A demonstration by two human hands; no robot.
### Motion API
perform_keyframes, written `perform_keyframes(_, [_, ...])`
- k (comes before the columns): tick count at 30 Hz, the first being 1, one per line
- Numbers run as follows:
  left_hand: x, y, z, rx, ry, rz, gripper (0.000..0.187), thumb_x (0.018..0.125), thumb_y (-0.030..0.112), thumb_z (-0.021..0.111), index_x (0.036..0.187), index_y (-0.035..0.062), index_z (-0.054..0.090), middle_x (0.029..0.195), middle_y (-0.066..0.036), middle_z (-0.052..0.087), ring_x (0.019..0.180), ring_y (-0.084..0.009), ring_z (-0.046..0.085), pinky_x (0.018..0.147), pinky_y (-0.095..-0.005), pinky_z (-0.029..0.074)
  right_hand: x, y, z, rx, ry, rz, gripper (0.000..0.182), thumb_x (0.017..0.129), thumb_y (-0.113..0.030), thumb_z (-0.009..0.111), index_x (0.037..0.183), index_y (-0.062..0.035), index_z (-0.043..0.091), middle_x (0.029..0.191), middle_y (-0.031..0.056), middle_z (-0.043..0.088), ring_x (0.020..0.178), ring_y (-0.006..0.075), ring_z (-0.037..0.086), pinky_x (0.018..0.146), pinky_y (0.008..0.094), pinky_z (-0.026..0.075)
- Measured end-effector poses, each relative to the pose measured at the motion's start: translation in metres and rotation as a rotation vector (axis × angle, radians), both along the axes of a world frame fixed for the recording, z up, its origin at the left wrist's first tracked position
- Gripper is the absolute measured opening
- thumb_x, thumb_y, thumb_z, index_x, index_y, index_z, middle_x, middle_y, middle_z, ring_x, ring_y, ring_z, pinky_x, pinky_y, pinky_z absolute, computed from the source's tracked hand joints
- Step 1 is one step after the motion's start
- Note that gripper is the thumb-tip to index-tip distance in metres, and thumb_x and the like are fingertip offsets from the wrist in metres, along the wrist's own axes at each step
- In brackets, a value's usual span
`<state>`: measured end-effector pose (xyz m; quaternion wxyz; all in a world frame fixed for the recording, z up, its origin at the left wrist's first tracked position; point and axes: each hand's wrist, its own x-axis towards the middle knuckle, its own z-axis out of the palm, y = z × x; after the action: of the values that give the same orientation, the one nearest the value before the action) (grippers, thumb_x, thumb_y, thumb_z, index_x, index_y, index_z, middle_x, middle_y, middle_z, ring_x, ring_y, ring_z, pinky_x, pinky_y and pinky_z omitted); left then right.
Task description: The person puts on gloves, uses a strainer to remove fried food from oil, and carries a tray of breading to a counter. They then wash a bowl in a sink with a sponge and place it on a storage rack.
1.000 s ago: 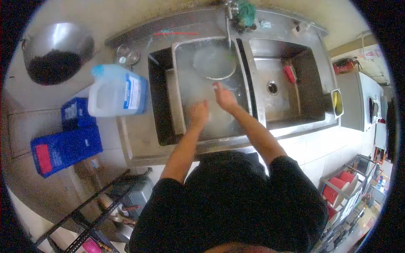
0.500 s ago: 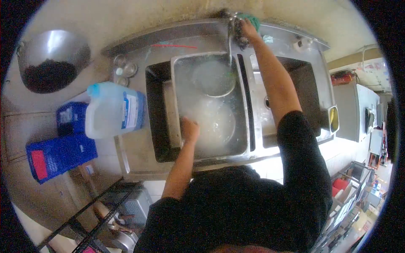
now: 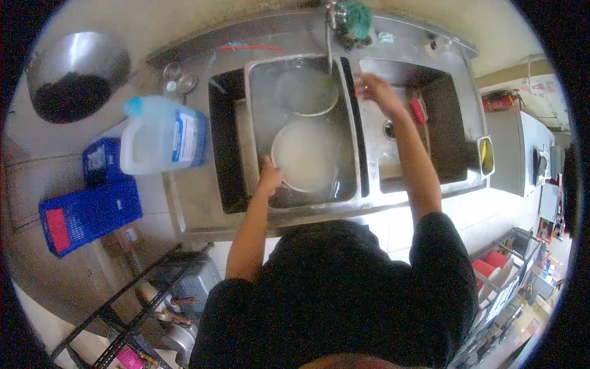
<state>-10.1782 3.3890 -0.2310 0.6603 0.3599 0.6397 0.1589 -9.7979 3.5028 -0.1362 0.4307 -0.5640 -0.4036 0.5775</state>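
My left hand grips the near-left rim of a round, pale bowl, its fingers closed around the edge. The bowl sits in cloudy water inside a large rectangular metal tub in the left sink. Behind it, a second round vessel lies mostly under the water. Above the divider between the two sinks, my right hand is raised, slightly blurred, with fingers stretched out and nothing visible in them. The tap and a green scrubbing mesh are at the back ledge, beyond my right hand.
A large jug with a blue cap stands left of the sinks, beside small glass jars. Blue baskets and a big metal wok are further left. The right sink holds a red item.
My right hand has left the tap and green mesh and come toward me over the sink divider. My left hand now holds the bowl's rim, and the bowl shows more clearly at the surface.
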Motion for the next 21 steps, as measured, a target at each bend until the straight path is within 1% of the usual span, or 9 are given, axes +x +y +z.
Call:
perform_keyframes(2, [-0.002,-0.012,0.015,-0.061,-0.117,0.046,0.076,0.085,0.01,0.058,0.144,0.009,0.009,0.136,-0.025,0.037,0.106,-0.0398,0.058,0.067,-0.0501,0.06,-0.012,-0.055,0.0,-0.083,-0.062,-0.002,0.041,0.096,-0.039,0.052,0.118,-0.006,0.058,0.092,0.0072,0.064,0.081,0.0157,0.063,0.074,0.0298,0.051])
perform_keyframes(4, [-0.01,-0.021,0.015,0.008,-0.159,0.136,0.046,0.089,0.007,0.05,0.125,0.0085,0.023,0.126,-0.02,0.043,0.101,-0.0401,0.06,0.058,-0.0508,0.061,-0.019,-0.102,-0.015,-0.108,-0.047,-0.013,0.041,0.096,-0.039,0.054,0.118,-0.0052,0.058,0.091,0.0066,0.064,0.08,0.0149,0.063,0.073,0.029,0.052])
perform_keyframes(5, [-0.015,-0.025,0.015,0.004,-0.159,0.13,0.046,0.089,0.007,0.05,0.125,0.0085,0.023,0.126,-0.02,0.043,0.101,-0.0401,0.06,0.058,-0.0508,0.061,-0.024,-0.122,-0.021,-0.105,-0.047,-0.017,0.041,0.096,-0.039,0.054,0.118,-0.0048,0.058,0.091,0.0065,0.064,0.08,0.0149,0.063,0.072,0.0286,0.052])
perform_keyframes(7, [-0.025,-0.03,0.015,0.047,-0.235,0.108,0.067,0.091,0.01,0.051,0.142,0.0135,0.008,0.134,-0.024,0.038,0.103,-0.0429,0.058,0.06,-0.0499,0.061,-0.039,-0.15,-0.046,-0.088,-0.136,-0.091,0.04,0.094,-0.033,0.058,0.121,-0.0023,0.056,0.088,0.0055,0.065,0.077,0.0152,0.064,0.069,0.029,0.052])
perform_keyframes(9, [-0.023,-0.035,0.031,0.063,-0.246,0.081,0.061,0.091,0.009,0.05,0.139,0.0135,0.012,0.132,-0.023,0.038,0.104,-0.0433,0.057,0.057,-0.0497,0.062,-0.052,-0.177,-0.067,0.063,-0.273,0.008,0.042,0.093,-0.029,0.06,0.125,-0.001,0.053,0.091,0.007,0.066,0.076,0.0155,0.064,0.068,0.0285,0.052])
perform_keyframes(11, [-0.018,-0.041,0.042,0.117,-0.247,0.213,0.045,0.089,0.007,0.049,0.125,0.0145,0.024,0.126,-0.017,0.044,0.097,-0.0367,0.063,0.055,-0.0473,0.062,-0.071,-0.19,-0.071,-0.011,-0.284,0.028,0.043,0.093,-0.027,0.06,0.126,-0.0008,0.052,0.093,0.0082,0.066,0.076,0.0156,0.064,0.068,0.0284,0.052])
perform_keyframes(15, [-0.014,-0.038,0.065,0.151,-0.204,0.213,0.043,0.088,0.007,0.05,0.122,0.0143,0.024,0.125,-0.018,0.044,0.096,-0.0364,0.063,0.057,-0.0475,0.062,-0.092,-0.199,-0.054,-0.136,-0.062,0.004,0.044,0.094,-0.026,0.06,0.128,-0.0008,0.05,0.096,0.0109,0.066,0.077,0.0163,0.065,0.068,0.0282,0.052])
perform_keyframes(18, [-0.01,-0.037,0.076,0.18,-0.222,0.189,0.042,0.087,0.007,0.05,0.121,0.0145,0.025,0.126,-0.019,0.044,0.097,-0.0367,0.063,0.058,-0.0471,0.062,-0.091,-0.211,-0.045,-0.169,-0.053,0.013,0.045,0.094,-0.028,0.058,0.129,-0.0011,0.049,0.097,0.0122,0.066,0.081,0.0175,0.066,0.069,0.0286,0.053])
perform_keyframes(21, [0.007,-0.036,0.091,0.165,-0.316,0.197,0.05,0.09,0.006,0.047,0.129,0.0095,0.016,0.129,-0.027,0.038,0.094,-0.0428,0.063,0.058,-0.046,0.063,-0.082,-0.232,-0.038,-0.236,0.005,-0.019,0.045,0.095,-0.029,0.058,0.129,-0.0017,0.049,0.1,0.013,0.065,0.083,0.0193,0.066,0.07,0.0295,0.053])
